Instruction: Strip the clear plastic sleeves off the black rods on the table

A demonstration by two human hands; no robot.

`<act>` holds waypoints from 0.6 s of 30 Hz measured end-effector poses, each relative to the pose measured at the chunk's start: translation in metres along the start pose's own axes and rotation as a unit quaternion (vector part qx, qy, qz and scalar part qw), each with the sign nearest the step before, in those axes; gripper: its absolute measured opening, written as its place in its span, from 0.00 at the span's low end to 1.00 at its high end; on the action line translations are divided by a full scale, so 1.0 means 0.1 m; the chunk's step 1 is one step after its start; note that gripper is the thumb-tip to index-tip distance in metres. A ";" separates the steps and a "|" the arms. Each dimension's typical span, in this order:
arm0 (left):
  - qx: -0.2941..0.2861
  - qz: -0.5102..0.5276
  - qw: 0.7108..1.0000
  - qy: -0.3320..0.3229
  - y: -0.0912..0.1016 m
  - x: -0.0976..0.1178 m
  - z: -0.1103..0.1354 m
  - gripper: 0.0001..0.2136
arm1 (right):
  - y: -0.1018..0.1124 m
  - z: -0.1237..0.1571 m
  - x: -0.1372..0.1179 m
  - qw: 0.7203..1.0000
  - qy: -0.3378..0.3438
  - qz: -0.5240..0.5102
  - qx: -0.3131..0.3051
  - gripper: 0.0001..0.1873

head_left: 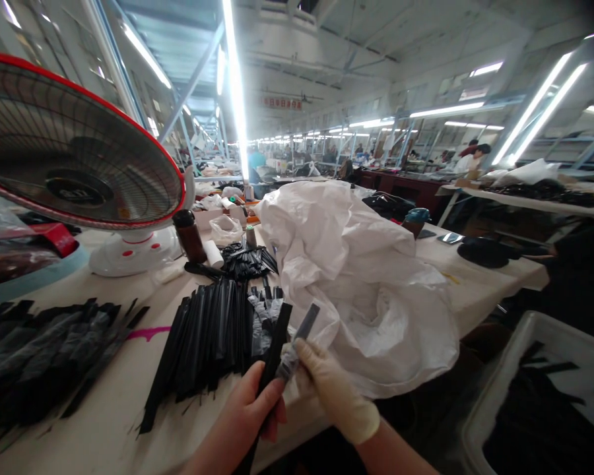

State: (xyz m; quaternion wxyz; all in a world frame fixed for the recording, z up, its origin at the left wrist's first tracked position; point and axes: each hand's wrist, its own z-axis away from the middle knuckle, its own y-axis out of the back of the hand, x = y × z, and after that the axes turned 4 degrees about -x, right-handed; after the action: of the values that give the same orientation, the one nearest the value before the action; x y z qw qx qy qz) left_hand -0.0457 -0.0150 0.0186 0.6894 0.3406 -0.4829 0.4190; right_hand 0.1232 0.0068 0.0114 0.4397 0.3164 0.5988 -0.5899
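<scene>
Two hands are closed: the bare left hand (257,399) pinches a black strip (280,336) between thumb and fingers, while the gloved right hand (334,389) pinches a grey strip (307,321) below its upper end. Good handling here probably means a firm left thumb as anchor and gentle right fingertips, so the crinkled film (288,363) between them neither tears nor bunches. With twelve straight ahead of the left hand, the black strip's upper end points between twelve and one, the grey one's towards one. Whether the film wraps the grey strip or only touches it, I cannot tell. A black bundle (205,336) lies near eleven.
</scene>
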 end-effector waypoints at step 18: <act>0.176 0.067 0.982 -0.020 0.08 -0.05 -0.48 0.16 | 0.47 -0.11 -0.01 0.989 0.030 0.141 0.031 0.27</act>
State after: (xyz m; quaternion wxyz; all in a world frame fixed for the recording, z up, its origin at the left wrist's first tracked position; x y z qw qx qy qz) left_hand -0.0356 0.0296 0.0000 0.5790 0.4320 -0.4370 0.5359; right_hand 0.1642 0.0229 -0.0086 0.4905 0.4287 0.5427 -0.5302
